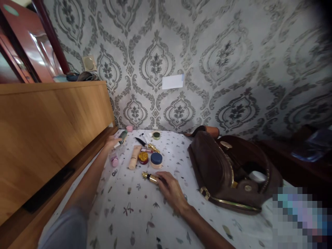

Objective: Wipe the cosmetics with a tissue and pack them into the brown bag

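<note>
Head view, clock centre: the squat, pale-bodied round jar with a dark blue lid (156, 160), standing on the white, leaf-printed cloth (145, 214).
Right hand (171, 190): at 5 o'clock, fingers closed narrowly on one end of a slim, shiny gold-and-black cylindrical tube (150, 177).
Held tube: at 7 o'clock, just beside the jar, its free end pointing towards 10; whether it touches the cloth, I cannot tell.
Left hand (112, 141): at 10 o'clock, fingers at a dark green cylindrical container (122, 136); how tightly they close, I cannot tell.
Near 9 o'clock: a dark red round jar with a gold lid (143, 157), then a beige squeeze tube (135, 157), then a clear bottle with a pink cap (114, 160).
Near 12 o'clock: a small round green-lidded pot (156, 135).
Handbag: dark brown leather (211, 166), at 3 o'clock, its zip open.
</note>
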